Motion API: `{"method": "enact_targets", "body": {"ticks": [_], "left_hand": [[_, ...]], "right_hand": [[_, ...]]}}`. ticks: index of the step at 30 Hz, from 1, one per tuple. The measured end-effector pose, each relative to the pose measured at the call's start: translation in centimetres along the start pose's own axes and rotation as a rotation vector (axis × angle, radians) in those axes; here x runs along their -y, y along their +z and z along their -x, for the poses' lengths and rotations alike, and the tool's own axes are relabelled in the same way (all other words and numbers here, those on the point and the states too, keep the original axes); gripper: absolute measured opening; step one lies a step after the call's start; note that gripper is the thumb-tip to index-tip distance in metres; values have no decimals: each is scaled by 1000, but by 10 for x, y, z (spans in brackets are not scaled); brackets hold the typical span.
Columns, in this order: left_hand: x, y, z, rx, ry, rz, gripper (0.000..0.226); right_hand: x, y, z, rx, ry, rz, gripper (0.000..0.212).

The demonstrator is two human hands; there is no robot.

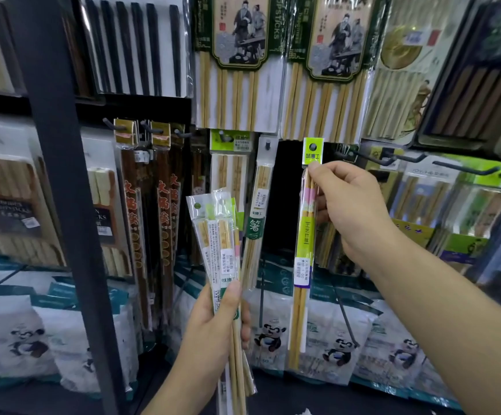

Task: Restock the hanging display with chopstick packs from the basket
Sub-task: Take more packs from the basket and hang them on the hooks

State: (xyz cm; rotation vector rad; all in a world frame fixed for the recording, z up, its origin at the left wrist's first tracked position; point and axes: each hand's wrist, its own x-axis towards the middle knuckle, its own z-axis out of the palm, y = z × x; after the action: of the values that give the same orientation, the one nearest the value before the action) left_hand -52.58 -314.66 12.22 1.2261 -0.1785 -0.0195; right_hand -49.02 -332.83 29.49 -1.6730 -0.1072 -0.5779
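My right hand (pixel 349 202) pinches a slim chopstick pack (pixel 303 250) just below its bright green header, holding it upright in front of the dark gap in the hanging display. The header's hole sits level with the row of hooks; I cannot tell whether it is on a hook. My left hand (pixel 216 322) grips a fanned bundle of several similar chopstick packs (pixel 216 235) low and to the left. A single pack (pixel 258 211) hangs on the peg (pixel 268 143) just left of the gap. The basket is out of view.
A dark metal upright (pixel 60 175) stands at the left. Large chopstick packs (pixel 237 55) hang above, red-lettered dark ones (pixel 141 205) to the left. Black hooks (pixel 393 158) jut out at the right. White panda bags (pixel 339 348) line the shelf below.
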Motion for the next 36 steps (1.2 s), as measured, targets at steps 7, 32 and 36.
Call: {"method": "enact_targets", "body": {"ticks": [7,32,36], "left_hand": [[-4,2,3,-18,-11,24,72],[-7,0,3,-90,102,-38,36],[-8,-4,2,-153,76,-7,45]], "right_hand": [[-11,5,-8,-41,39,66,33],[-38,47,54,367,77,140,18],[-25,45,42,284,58,22,16]]}}
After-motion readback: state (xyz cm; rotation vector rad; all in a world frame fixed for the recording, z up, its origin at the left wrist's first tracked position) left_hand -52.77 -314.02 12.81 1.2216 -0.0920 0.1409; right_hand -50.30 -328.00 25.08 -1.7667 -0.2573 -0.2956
